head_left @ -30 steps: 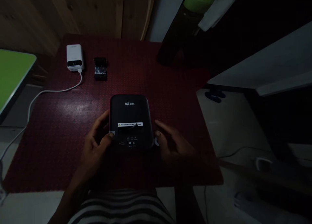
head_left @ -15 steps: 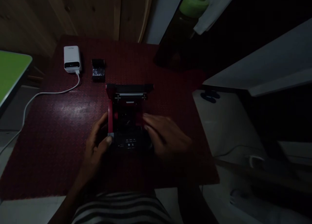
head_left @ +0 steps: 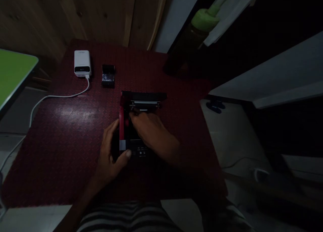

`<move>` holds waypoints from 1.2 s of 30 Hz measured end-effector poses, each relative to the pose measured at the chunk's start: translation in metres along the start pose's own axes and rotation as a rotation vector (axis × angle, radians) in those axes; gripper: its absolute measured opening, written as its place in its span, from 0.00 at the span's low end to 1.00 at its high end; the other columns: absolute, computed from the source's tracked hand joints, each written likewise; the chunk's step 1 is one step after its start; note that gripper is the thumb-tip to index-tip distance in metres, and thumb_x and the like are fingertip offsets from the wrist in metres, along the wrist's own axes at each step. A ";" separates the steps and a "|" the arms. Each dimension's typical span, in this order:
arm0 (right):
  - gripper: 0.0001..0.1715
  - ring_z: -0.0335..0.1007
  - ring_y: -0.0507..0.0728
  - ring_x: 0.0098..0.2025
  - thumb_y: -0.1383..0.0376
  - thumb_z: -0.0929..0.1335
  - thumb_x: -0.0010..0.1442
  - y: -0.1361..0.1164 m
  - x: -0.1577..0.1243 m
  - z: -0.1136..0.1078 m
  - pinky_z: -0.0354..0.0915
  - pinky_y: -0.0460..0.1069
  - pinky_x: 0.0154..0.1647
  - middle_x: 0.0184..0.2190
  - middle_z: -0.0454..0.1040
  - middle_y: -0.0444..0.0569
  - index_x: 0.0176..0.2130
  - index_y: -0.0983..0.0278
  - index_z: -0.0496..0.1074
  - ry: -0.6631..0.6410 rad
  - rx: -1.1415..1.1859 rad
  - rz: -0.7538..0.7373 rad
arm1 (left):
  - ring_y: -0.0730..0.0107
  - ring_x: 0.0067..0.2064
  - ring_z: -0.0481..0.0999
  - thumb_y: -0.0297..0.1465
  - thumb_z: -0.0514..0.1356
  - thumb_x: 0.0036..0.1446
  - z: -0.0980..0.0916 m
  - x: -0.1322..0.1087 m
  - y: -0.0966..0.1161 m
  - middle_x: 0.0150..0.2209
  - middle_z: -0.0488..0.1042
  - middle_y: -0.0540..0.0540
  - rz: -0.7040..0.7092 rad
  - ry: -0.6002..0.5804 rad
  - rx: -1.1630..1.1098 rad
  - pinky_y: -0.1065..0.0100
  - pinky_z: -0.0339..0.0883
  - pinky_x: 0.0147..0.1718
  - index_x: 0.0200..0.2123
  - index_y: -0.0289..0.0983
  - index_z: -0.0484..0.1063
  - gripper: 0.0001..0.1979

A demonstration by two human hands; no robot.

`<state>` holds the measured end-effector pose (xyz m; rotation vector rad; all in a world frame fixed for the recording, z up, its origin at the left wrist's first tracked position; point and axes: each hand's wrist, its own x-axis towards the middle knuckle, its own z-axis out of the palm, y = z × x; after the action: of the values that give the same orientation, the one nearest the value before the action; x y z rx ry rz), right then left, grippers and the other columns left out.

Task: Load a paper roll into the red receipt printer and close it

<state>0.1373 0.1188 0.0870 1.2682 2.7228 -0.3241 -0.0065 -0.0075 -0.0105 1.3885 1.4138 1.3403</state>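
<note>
A red and black printer [head_left: 122, 127], apparently a small label printer, sits on the table with its lid [head_left: 148, 96] raised at the back. My left hand [head_left: 111, 159] grips its left side, thumb on the front left corner and fingers along the outer wall. Over the open bay reaches my right hand [head_left: 152, 129], its bent fingers close to the roller and left inner wall. Those fingertips are dark and partly hidden, so I cannot make out what they pinch. Most of the bay is covered by this hand.
On the dark red table [head_left: 75, 131] stand a white power bank [head_left: 82, 61] with a white cable [head_left: 60, 96] and a small black object [head_left: 108, 76] with a shiny face. A bottle with a green cap [head_left: 204, 20] is at the back right. A green tabletop [head_left: 15, 70] lies left.
My right hand has moved from the printer's right side leftward and inward over the open bay. My left hand stays on the left side. The whole view has shifted slightly.
</note>
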 end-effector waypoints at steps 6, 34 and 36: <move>0.25 0.89 0.64 0.38 0.78 0.68 0.71 0.001 0.001 0.001 0.78 0.53 0.37 0.40 0.89 0.56 0.62 0.64 0.79 0.009 -0.005 0.023 | 0.39 0.78 0.66 0.44 0.68 0.72 0.001 0.000 0.000 0.79 0.64 0.37 -0.002 0.007 -0.008 0.37 0.60 0.76 0.81 0.49 0.60 0.40; 0.17 0.82 0.61 0.47 0.57 0.77 0.63 0.110 -0.076 0.036 0.77 0.58 0.50 0.48 0.86 0.48 0.50 0.58 0.81 0.932 0.736 0.391 | 0.41 0.78 0.66 0.47 0.67 0.72 0.000 0.000 -0.004 0.77 0.67 0.43 0.001 0.046 0.022 0.41 0.62 0.75 0.80 0.54 0.62 0.38; 0.19 0.82 0.61 0.47 0.56 0.77 0.59 0.121 -0.063 0.066 0.76 0.57 0.49 0.45 0.85 0.50 0.48 0.60 0.78 0.867 0.858 0.453 | 0.41 0.78 0.67 0.47 0.67 0.72 0.000 0.000 -0.005 0.78 0.67 0.44 -0.007 0.048 0.027 0.42 0.64 0.75 0.80 0.55 0.63 0.38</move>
<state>0.2716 0.1315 0.0185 2.7237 2.8105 -1.2118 -0.0073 -0.0065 -0.0158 1.3761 1.4718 1.3629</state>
